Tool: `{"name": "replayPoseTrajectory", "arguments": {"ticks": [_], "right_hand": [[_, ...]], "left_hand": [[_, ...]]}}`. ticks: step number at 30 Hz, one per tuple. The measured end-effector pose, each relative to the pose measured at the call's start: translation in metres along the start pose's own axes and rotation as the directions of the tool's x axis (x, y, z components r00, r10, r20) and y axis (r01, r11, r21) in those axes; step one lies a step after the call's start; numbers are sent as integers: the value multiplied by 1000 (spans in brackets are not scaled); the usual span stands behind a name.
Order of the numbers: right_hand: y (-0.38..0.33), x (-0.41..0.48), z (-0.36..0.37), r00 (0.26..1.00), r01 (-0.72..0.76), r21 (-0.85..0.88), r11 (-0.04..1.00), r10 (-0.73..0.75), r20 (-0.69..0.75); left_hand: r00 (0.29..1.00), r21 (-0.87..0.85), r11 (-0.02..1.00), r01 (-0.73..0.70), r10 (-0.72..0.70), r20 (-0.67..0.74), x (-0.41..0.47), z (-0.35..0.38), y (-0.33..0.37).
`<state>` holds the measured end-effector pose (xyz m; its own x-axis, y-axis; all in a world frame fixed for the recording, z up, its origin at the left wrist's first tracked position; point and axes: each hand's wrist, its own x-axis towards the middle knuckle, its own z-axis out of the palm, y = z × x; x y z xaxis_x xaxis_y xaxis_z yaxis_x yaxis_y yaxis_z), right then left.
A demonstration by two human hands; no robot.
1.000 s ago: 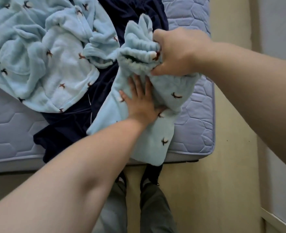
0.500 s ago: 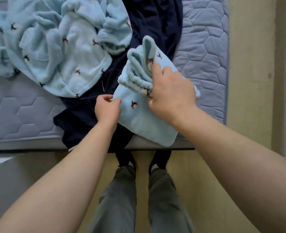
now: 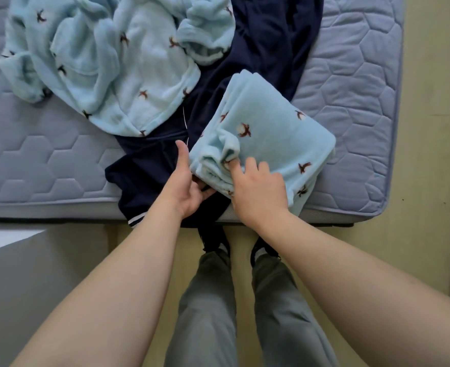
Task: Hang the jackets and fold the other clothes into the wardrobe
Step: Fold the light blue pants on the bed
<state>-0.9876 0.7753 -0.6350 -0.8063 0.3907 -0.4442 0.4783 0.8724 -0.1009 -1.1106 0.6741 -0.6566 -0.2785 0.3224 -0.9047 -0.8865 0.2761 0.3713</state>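
**Folded fleece gathered at the bed's near edge**

Nearest us, grey trousers (image 3: 205,313) and dark shoes (image 3: 265,251) stand on the pale floor (image 3: 427,181), toes at the bed's near edge. Up come both forearms.

The left hand (image 3: 185,184) is spread, thumb straight up just beside the bundle, fingers slipped beneath its near left corner. The right hand (image 3: 258,192) lies on top of that same corner, index fingertip pressed into the layered edge and the other fingers bent. Its thumb is hidden, so I cannot tell whether it pinches.

Between them sits the folded light-blue fleece (image 3: 268,133), a tidy rectangle resting partly on the navy garment (image 3: 268,35) and partly on the quilted mattress (image 3: 356,75).

This looks like gathering the bundle to lift it. To do that well, get the left fingers under every layer, clamp down from above with the right, and keep the stack level so the loose fold by the fingertip does not spring open.

Farther left, the crumpled light-blue fleece (image 3: 107,62) lies unfolded. No wardrobe is in view.
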Motion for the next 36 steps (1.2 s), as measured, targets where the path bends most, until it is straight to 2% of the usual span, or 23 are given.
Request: {"name": "replayPoseTrajectory", "arguments": {"ticks": [3,6,8,9,12,13,15,17,19,20,21,22,24,25,26,28,30,33,36], "right_hand": [[5,-4,12,995,18,133,991,-31,95],[13,-2,13,975,-14,417,909,-80,205],[24,0,7,970,-102,609,787,-59,238],[31,0,4,970,-175,698,695,-1,244],[51,-5,3,928,-342,856,389,284,241],[55,-9,4,901,-360,860,362,373,220],[54,-17,10,852,-416,814,405,487,192],[45,-28,21,824,-478,758,444,527,211],[34,-38,32,780,-534,724,437,585,223],[29,-43,37,730,-578,728,369,632,260],[24,-46,42,651,-628,746,223,676,345],[20,-48,45,557,-656,754,19,687,467],[11,-51,49,408,-636,667,-389,564,718],[7,-53,51,369,-625,597,-502,484,793],[6,-55,52,356,-628,552,-549,428,831],[9,-57,53,375,-662,542,-518,397,838],[17,-59,45,427,-699,593,-400,432,794],[35,-65,15,485,-729,654,-201,523,701],[50,-84,-30,567,-716,694,-75,518,641]], "left_hand": [[993,66,994,-85,79,91,-5,-1,-11],[988,72,985,-156,154,35,-5,6,-25],[984,93,982,-165,171,-58,-1,14,-33],[979,86,983,-161,171,-114,2,18,-36],[968,-55,987,-148,133,-215,11,26,-39],[966,-112,982,-152,124,-227,13,28,-40],[962,-162,972,-171,129,-242,12,33,-42],[958,-153,973,-173,130,-257,7,40,-44],[953,-149,979,-138,90,-289,5,45,-44],[951,-170,980,-109,53,-304,7,44,-43],[953,-207,975,-76,10,-304,9,43,-42],[959,-253,966,-44,-30,-281,10,43,-42],[974,-295,955,5,-72,-216,9,44,-44],[976,-274,962,15,-73,-203,7,45,-47],[978,-240,971,13,-62,-199,6,46,-49],[980,-195,981,-6,-33,-197,1,48,-50],[975,-173,984,-48,8,-224,-9,51,-44],[959,-86,981,-177,151,-241,-34,65,-27],[901,203,910,-362,398,-175,-78,90,-1]]}}
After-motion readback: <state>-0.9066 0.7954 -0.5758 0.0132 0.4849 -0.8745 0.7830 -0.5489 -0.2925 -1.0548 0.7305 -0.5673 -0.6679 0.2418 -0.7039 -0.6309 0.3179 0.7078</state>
